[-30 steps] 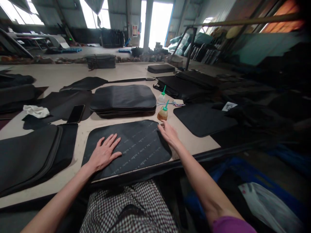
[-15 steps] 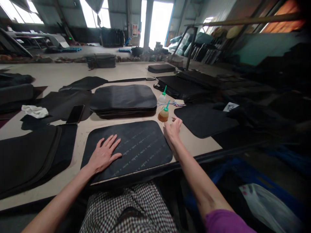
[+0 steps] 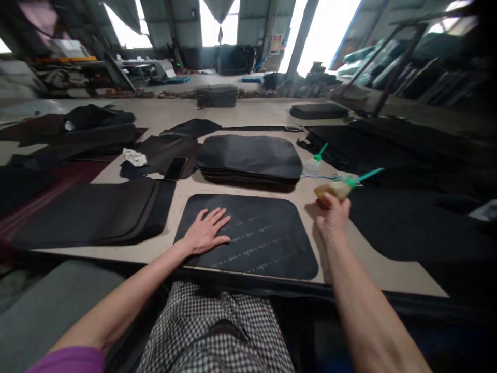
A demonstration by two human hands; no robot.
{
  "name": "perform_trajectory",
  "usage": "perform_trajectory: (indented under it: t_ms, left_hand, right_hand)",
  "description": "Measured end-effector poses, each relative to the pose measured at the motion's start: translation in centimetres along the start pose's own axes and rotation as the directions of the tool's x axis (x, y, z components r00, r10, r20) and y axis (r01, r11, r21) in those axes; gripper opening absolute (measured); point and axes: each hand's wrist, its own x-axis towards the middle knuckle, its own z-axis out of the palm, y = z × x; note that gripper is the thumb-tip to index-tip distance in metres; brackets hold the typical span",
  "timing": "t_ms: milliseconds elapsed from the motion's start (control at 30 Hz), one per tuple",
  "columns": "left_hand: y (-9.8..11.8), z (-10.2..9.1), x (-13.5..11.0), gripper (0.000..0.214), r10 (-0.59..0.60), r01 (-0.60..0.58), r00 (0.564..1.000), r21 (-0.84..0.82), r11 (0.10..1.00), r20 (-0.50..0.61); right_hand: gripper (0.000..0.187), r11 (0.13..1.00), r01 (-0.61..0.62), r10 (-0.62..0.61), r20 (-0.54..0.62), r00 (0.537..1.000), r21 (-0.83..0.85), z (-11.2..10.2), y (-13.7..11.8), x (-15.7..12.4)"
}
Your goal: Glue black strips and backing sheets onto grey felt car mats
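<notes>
A black rounded fabric panel with faint printed lines lies on the table in front of me. My left hand rests flat on its left part, fingers spread. My right hand is closed round a small glue bottle with amber liquid and a green nozzle, tipped sideways with the nozzle pointing right, just off the panel's right corner. A second bottle with a green nozzle stands upright behind it.
A stack of black panels lies behind the front panel. A phone and a white cloth lie at the left, near folded black pieces. More black material covers the right of the table.
My right hand has moved off the panel's corner, taken hold of the amber glue bottle and tipped it sideways. The view has swung left. My left hand has stayed on the panel.
</notes>
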Motion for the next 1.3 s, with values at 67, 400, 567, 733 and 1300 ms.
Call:
perform_trajectory:
  t_ms: [67, 400, 567, 733, 1300]
  left_hand:
    - [0.0, -0.1, -0.1, 0.076, -0.011, 0.011, 1.000, -0.026, 1.000, 0.007]
    - [-0.3, -0.3, -0.3, 0.076, -0.023, 0.032, 0.998, -0.145, 0.989, 0.064]
    - [-0.1, -1.2, 0.7, 0.075, -0.080, 0.095, 0.994, -0.213, 0.972, 0.076]
    - [0.1, -1.0, 2.5, 0.079, -0.150, 0.144, 0.988, -0.168, 0.975, -0.022]
    - [-0.1, 1.7, 2.4, 0.080, -0.157, 0.139, 0.981, -0.148, 0.979, -0.118]
  right_hand:
    - [0.055, 0.991, -0.043, 0.031, 0.095, 0.995, 0.126, -0.6, -2.4, -0.8]
    - [0.067, 0.978, -0.209, 0.180, 0.564, 0.806, -0.013, 2.5, -10.7, -10.9]
    - [0.050, 0.965, -0.263, 0.203, 0.578, 0.790, 0.020, 7.4, -9.4, -13.7]
    - [0.053, 0.947, -0.317, 0.284, 0.611, 0.739, -0.057, 12.5, -7.5, -15.0]
    - [0.064, 0.903, 0.390, -0.102, 0.789, 0.605, -0.182, 21.2, -5.7, -15.3]
